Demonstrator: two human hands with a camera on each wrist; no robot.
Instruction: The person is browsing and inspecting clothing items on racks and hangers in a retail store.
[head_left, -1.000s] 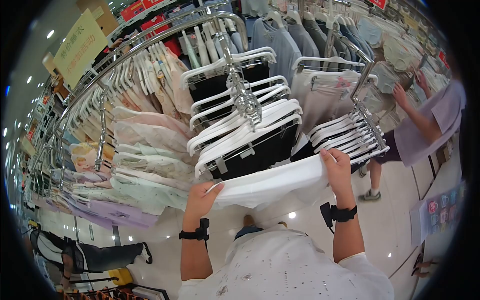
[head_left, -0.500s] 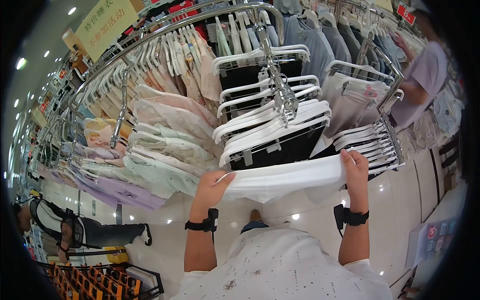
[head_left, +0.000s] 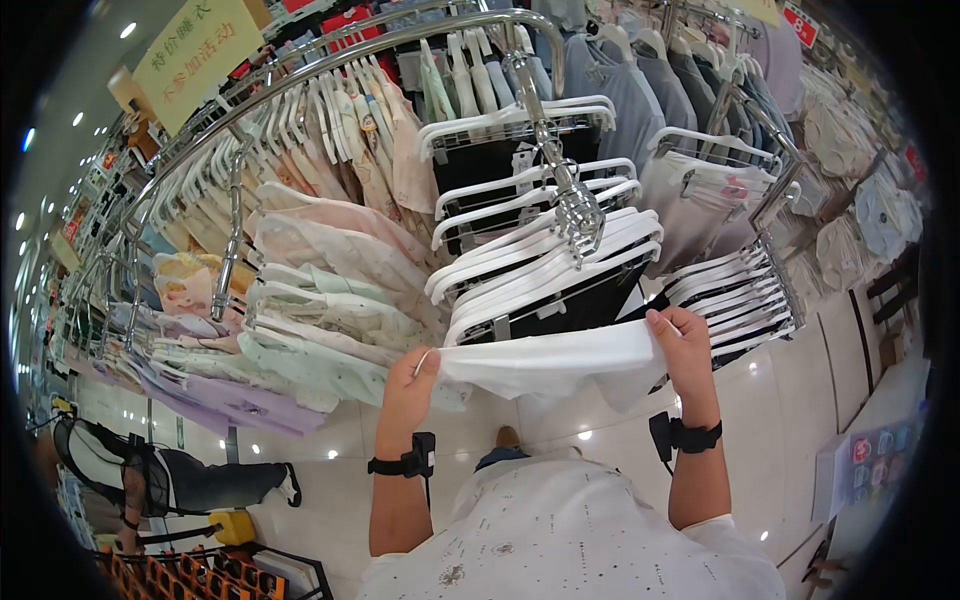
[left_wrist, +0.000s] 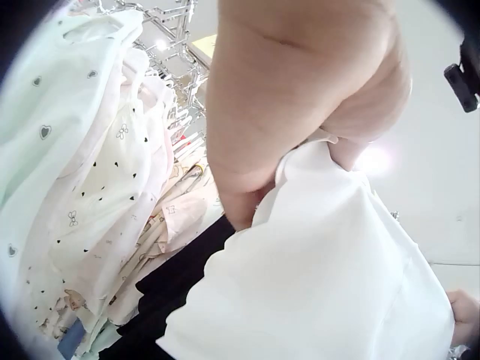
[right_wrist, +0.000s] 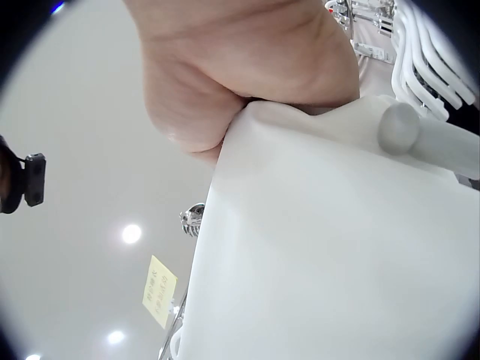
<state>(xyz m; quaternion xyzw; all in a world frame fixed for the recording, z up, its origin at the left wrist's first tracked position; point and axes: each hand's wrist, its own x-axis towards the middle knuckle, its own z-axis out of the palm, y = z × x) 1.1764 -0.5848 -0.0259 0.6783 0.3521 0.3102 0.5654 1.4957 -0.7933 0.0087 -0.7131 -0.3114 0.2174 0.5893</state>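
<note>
A white garment [head_left: 550,365] is stretched sideways between my two hands, in front of a rack of black clothes. My left hand [head_left: 408,385] pinches its upper left corner, the thumb on top. At the upper right corner my right hand [head_left: 685,350] grips the cloth between thumb and fingers. The left wrist view shows the white garment [left_wrist: 330,262] hanging below the hand with a wavy side edge. In the right wrist view its smooth cloth [right_wrist: 322,240] fills much of the picture, and the fingertips are hidden behind it.
Black clothes on white hangers [head_left: 560,265] hang just beyond the garment. Pastel tops [head_left: 330,240] fill the rack to the left, and more hangers [head_left: 735,290] stand at right. A chrome rack arm [head_left: 575,205] points toward me. A person [head_left: 170,475] stands at lower left.
The head view has shifted a little. Both hands keep their hold on the stretched white garment. The person in the lilac top at right has moved away, almost out of view.
</note>
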